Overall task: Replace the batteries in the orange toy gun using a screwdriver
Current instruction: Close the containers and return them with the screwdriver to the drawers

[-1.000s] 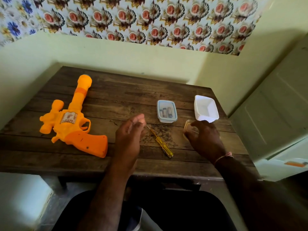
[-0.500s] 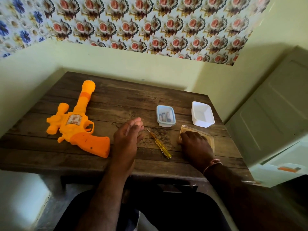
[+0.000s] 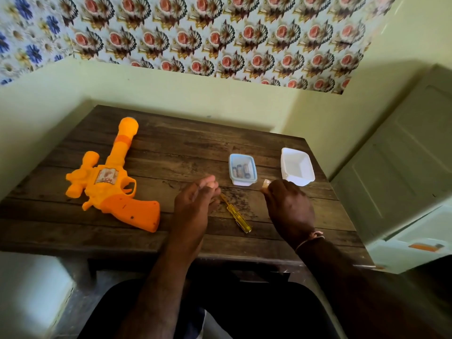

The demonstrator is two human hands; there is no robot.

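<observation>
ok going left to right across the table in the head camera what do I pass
orange toy gun → left hand → yellow-handled screwdriver → small clear box of batteries → right hand → white tub. The screwdriver and box overlap a little in that span; the box lies farther back.

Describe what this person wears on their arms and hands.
Both forearms are bare, with no sleeves in view and no gloves. The right hand has a thin pinkish thread band around its wrist. The left hand wears nothing visible.
</observation>
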